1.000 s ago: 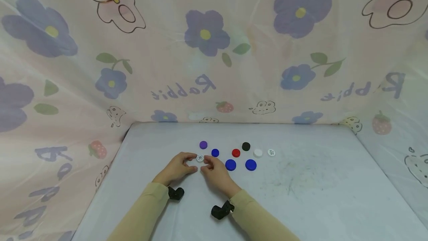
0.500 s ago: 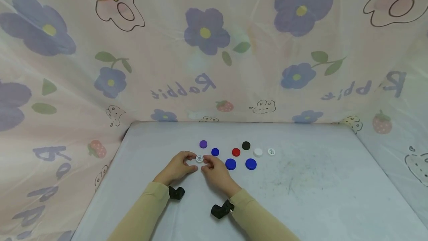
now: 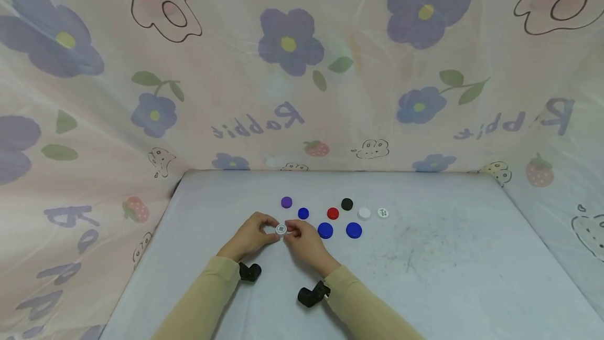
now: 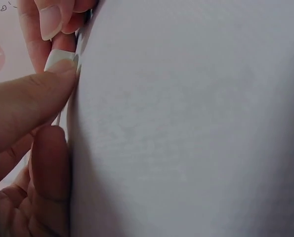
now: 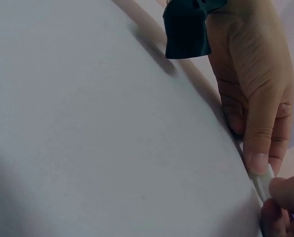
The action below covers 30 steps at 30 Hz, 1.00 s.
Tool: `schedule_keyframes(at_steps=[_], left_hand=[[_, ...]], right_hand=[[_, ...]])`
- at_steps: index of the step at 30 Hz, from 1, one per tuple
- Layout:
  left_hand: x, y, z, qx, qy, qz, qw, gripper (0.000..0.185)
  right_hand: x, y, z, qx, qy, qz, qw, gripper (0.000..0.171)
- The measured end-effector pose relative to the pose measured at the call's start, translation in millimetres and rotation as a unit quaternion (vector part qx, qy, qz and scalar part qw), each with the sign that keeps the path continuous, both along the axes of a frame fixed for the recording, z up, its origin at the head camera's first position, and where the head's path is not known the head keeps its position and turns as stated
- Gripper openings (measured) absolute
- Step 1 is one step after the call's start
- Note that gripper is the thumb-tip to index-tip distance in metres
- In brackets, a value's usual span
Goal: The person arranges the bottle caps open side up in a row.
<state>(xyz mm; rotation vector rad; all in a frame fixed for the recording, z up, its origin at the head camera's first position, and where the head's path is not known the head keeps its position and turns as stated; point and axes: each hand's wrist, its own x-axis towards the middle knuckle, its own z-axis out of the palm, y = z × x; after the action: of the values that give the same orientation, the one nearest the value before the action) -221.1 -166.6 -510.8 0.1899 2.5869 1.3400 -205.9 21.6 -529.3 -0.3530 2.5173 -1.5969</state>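
Observation:
A small white cap with a grey mark on top is pinched from both sides, between my left hand and my right hand, just above the grey table. In the left wrist view my left thumb and fingertips press on the cap's white rim. The right wrist view shows the cap's edge between fingertips of both hands. Beyond the hands lie a purple cap, a small blue cap, two larger blue caps, a red cap, a black cap and two white caps.
Flower-and-rabbit printed cloth hangs behind the table and down both sides. Black wrist camera mounts sit under my beige sleeves. The table's right half shows faint scuff marks.
The white cap has come a little toward me with both hands, which now close more tightly around it. The other caps have not moved.

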Motion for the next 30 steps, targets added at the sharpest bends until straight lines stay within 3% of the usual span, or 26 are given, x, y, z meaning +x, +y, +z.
schedule_keyframes(at_steps=[5, 11, 19, 30], left_hand=[[2.5, 0, 1.6, -0.005, 0.004, 0.004, 1.0000, 0.024], [5.4, -2, 0.9, 0.020, 0.005, -0.021, 0.9996, 0.025], [22.2, -1, 6.5, 0.050, -0.019, -0.041, 0.9977, 0.029], [39.5, 7, 10.4, 0.080, 0.002, -0.057, 0.9952, 0.025]], right_hand=[[0.6, -1, 2.8, 0.001, 0.000, -0.007, 1.000, 0.028], [5.8, 0, 6.7, -0.005, 0.002, -0.019, 1.000, 0.025], [20.3, 10, 7.3, -0.032, 0.004, -0.008, 0.999, 0.027], [34.0, 24, 12.6, -0.056, -0.016, 0.006, 0.998, 0.024]])
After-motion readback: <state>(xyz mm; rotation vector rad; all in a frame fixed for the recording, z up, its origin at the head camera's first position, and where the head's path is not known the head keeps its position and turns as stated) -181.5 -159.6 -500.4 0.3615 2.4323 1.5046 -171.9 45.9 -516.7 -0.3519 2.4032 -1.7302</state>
